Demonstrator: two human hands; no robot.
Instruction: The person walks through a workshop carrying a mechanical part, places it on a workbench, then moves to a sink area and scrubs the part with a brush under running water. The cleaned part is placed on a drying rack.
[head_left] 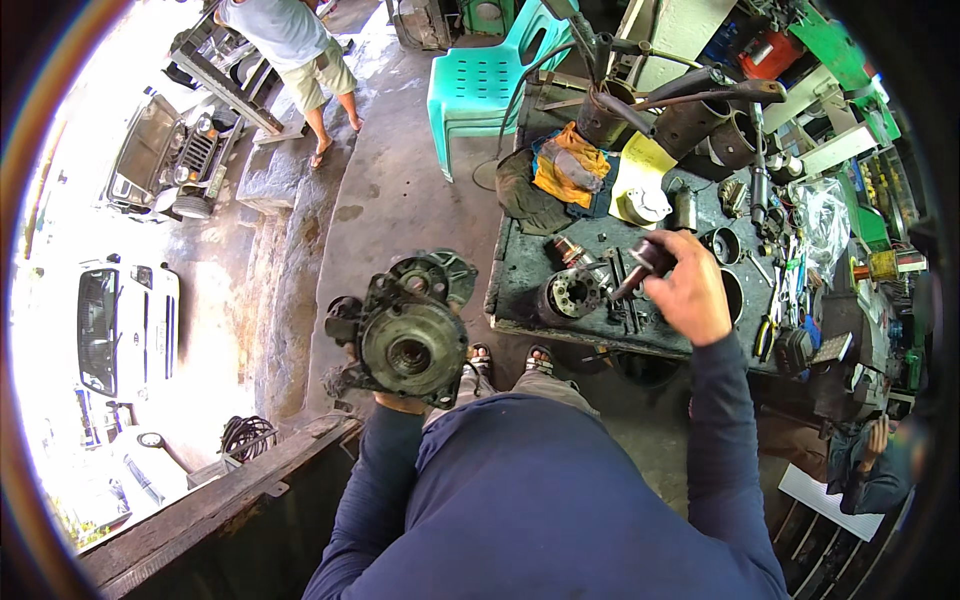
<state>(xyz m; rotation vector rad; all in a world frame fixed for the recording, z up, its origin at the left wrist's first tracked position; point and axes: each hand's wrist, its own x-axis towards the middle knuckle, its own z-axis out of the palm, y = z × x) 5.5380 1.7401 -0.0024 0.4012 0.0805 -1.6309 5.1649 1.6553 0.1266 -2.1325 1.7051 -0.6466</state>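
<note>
My left hand [400, 403] holds up a greasy metal housing [405, 350] in front of my body, left of the bench. The housing has a round face with a bore in its middle and lobed parts around it. Most of that hand's fingers are hidden behind it. Over the bench's near part, my right hand [692, 290] is closed on a dark metal piece [652, 258] with a rounded end and a short stem. Its exact kind is unclear. Below and left of this hand, a hollow cylindrical metal part [572, 296] stands on the dark workbench [520, 260].
Orange and grey cloths [572, 170], large metal cylinders [700, 125], rings [722, 244], and pliers [766, 338] crowd the bench. Stacked green plastic chairs [478, 88] stand beyond it. One person [295, 60] is at upper left, another [880, 460] at lower right. Vehicles [128, 325] stand outside.
</note>
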